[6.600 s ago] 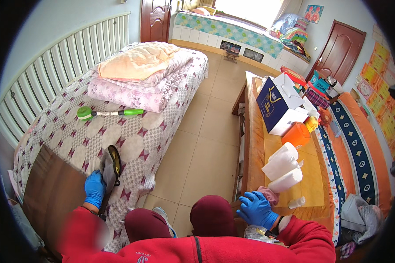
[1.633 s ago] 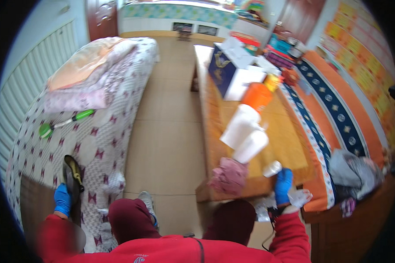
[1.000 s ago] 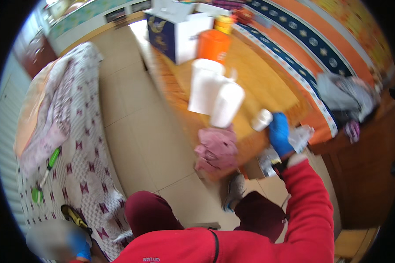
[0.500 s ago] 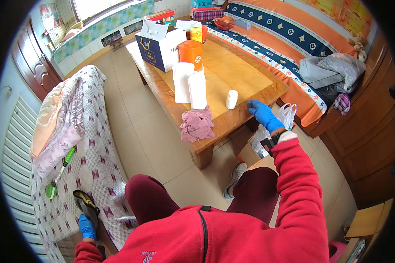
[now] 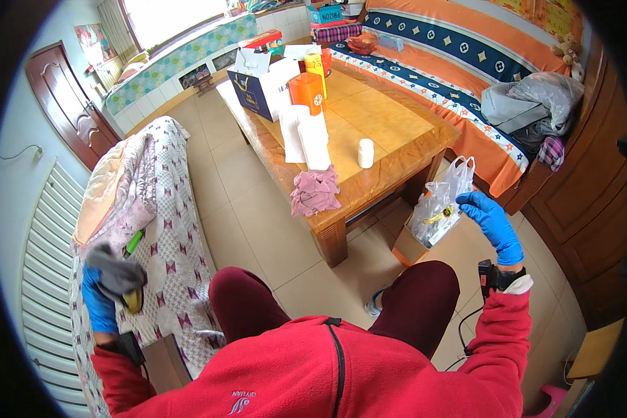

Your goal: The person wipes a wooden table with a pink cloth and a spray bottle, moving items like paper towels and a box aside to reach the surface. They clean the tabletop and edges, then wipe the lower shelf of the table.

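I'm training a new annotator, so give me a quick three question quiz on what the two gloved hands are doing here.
1. True or false: the left hand holds a dark shoe.
2. What does the right hand touch: A) white bottle, B) clear plastic bag, C) pink cloth?
3. Fill in: the pink cloth lies on the wooden ____.

Key: 1 true. 2 B, the clear plastic bag. 3 table.

Bright window daylight; sharp centre, fisheye-bent dark rim.

Wooden table [image 5: 390, 132] with pink cloth [image 5: 314, 191], white bottle [image 5: 366, 152], paper rolls [image 5: 305, 136], orange container [image 5: 307, 91].
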The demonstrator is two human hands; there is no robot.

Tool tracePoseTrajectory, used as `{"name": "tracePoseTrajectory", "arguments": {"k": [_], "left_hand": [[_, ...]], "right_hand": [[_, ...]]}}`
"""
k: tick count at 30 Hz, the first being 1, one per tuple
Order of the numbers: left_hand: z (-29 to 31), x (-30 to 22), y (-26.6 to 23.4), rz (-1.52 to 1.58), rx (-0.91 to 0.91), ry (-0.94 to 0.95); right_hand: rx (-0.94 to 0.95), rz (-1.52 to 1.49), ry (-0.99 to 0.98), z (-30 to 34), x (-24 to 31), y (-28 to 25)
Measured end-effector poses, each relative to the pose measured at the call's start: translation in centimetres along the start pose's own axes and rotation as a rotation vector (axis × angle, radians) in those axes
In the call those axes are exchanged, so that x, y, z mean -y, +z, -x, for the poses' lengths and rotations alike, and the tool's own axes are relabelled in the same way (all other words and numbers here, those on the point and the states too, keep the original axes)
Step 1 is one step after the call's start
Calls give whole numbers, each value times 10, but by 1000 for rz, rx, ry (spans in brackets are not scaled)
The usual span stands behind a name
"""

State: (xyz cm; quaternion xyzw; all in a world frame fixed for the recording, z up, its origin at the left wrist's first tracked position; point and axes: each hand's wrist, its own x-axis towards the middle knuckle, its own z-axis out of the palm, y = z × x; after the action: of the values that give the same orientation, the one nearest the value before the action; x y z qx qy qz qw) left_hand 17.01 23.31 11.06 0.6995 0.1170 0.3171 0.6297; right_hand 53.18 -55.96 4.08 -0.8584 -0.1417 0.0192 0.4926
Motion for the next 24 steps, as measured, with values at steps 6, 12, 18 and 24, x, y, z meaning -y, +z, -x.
{"name": "tracePoseTrajectory", "arguments": {"k": [6,12,18,24], "left_hand": [[-80,5,151,68,15,204],[-150,111,280,282,-67,169],[-153,177,345,405,-239,-9],[-159,211,347,208,-107,-103]], "right_hand": [[202,9,-161,2,36,42],[203,-174,58,-43,43,98],[-21,-67,24,-138,52,148],[-43,182,83,-217,37,194]]}}
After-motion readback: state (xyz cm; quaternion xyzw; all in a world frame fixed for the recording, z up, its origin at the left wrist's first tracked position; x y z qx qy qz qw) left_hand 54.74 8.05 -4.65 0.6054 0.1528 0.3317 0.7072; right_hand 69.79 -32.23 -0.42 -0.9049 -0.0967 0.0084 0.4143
